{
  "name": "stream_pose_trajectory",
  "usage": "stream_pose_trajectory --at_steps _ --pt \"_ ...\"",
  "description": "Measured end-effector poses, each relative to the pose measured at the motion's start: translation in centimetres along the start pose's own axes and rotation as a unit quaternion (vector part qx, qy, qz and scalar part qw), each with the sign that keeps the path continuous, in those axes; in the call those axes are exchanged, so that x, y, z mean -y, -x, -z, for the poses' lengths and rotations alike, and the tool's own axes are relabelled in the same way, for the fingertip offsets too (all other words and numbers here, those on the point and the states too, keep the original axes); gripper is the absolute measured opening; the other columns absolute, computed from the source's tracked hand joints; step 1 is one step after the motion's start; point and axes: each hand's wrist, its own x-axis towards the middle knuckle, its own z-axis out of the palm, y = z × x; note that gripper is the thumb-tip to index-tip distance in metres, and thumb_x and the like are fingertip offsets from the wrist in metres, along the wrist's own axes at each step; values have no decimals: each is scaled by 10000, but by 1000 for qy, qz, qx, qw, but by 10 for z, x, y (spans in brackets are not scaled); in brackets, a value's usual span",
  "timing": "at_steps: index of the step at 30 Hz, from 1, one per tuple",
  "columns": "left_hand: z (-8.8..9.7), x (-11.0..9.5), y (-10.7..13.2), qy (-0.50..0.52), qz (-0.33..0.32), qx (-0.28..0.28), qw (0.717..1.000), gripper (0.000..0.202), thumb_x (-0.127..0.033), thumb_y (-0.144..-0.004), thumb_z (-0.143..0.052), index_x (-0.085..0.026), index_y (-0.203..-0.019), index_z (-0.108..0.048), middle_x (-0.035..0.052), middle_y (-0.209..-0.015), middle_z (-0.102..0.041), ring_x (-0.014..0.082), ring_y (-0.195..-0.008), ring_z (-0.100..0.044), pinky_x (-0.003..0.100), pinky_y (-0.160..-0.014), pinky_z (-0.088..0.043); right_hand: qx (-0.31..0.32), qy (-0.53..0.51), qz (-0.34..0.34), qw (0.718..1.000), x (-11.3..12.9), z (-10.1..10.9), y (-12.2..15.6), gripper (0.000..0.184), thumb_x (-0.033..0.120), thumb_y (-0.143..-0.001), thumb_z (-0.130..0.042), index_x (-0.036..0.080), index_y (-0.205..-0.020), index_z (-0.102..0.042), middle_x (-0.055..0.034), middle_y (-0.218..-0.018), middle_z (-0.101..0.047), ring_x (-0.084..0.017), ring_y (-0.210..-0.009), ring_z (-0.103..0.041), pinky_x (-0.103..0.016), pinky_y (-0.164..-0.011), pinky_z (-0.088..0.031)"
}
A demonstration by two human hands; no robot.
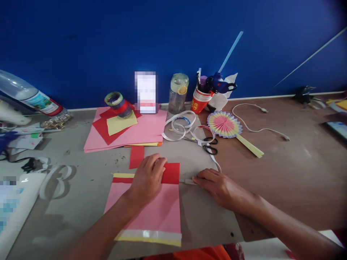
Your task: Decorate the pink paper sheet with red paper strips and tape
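My left hand (148, 177) presses down on a red paper strip (171, 173) at the top of a pink sheet (157, 213) on the grey mat. The fingers are curled over the fold. My right hand (217, 185) lies at the sheet's right edge, its fingers pinched on a thin white strip or tool (186, 181) that I cannot make out. A yellow strip (123, 175) sticks out to the left of the red one. A small red paper piece (136, 156) lies just above.
A stack of pink, red and yellow paper (135, 131) lies behind, with tape rolls (118, 103) on it. Scissors (208, 143), white tape loops (180, 126), a paper fan (225, 124), a jar (178, 93) and a cup of pens (201, 99) stand at the back. A cable (260, 128) runs right.
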Motion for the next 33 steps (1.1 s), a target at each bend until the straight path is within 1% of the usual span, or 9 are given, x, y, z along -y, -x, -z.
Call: stream_pose_trajectory --at_steps 4,7,9,12,16,20,26,29,33 --pt "12 -7 9 40 -57 14 998 325 -87 -879 -445 -192 -1179 -512 139 -1237 -537 281 -1231 -463 482 -994 -439 2 3 -1 1000 2 1 -2 290 98 -938 -384 115 -1105 -620 -102 -850 -596 -182 -785 -558 -309 -707 -493" --pt "14 -6 20 25 -61 54 996 396 -147 -878 -476 -192 -1271 -467 146 -1318 -511 326 -1317 -371 571 -1056 -352 4 0 12 1000 7 2 -5 309 93 -941 -363 113 -1120 -615 -107 -864 -596 -181 -788 -553 -320 -725 -492" --pt "14 -4 26 20 -41 75 996 432 -193 -873 -503 -171 -1300 -441 146 -1280 -542 330 -1282 -402 590 -1067 -323 10 -4 18 1000 10 2 -7 308 98 -943 -367 108 -1128 -612 -108 -872 -595 -181 -784 -549 -327 -734 -491" --pt "15 -2 27 36 2 82 996 380 -178 -868 -489 -165 -1247 -474 108 -1086 -624 265 -1077 -530 575 -1060 -336 20 -8 21 1000 16 1 -10 301 106 -947 -374 103 -1134 -610 -107 -865 -592 -183 -779 -542 -329 -739 -485" --pt "20 -2 19 83 19 37 996 204 -115 -873 -462 -193 -1037 -554 35 -849 -626 188 -850 -549 558 -1057 -345 15 0 22 1000 19 0 -14 290 115 -949 -380 107 -1129 -607 -106 -879 -592 -182 -775 -532 -325 -742 -473" --pt "25 -8 22 119 -31 -12 992 169 -53 -844 -502 -200 -905 -558 10 -808 -639 167 -861 -566 581 -1097 -277 15 7 13 1000 18 -2 -17 276 114 -944 -385 122 -1108 -606 -95 -869 -590 -177 -755 -522 -318 -722 -461" --pt "31 -13 55 89 -136 22 986 204 -15 -816 -495 -179 -907 -576 18 -834 -678 163 -949 -605 535 -1136 -239 -8 -12 14 1000 18 -8 -14 291 104 -939 -378 128 -1122 -603 -101 -873 -602 -181 -784 -547 -325 -731 -472" --pt "34 -3 54 95 -111 -3 989 260 13 -808 -455 -191 -922 -567 17 -816 -680 151 -911 -620 518 -1111 -300 -31 -36 9 999 19 -7 -17 302 95 -936 -373 137 -1130 -600 -101 -871 -612 -179 -780 -563 -318 -705 -484" --pt "25 16 24 95 -48 -60 993 231 -28 -820 -474 -211 -933 -560 21 -852 -681 160 -892 -623 506 -1055 -378 -92 -53 -25 994 18 3 -22 297 106 -928 -399 172 -1146 -589 -103 -907 -625 -191 -818 -590 -329 -718 -509"
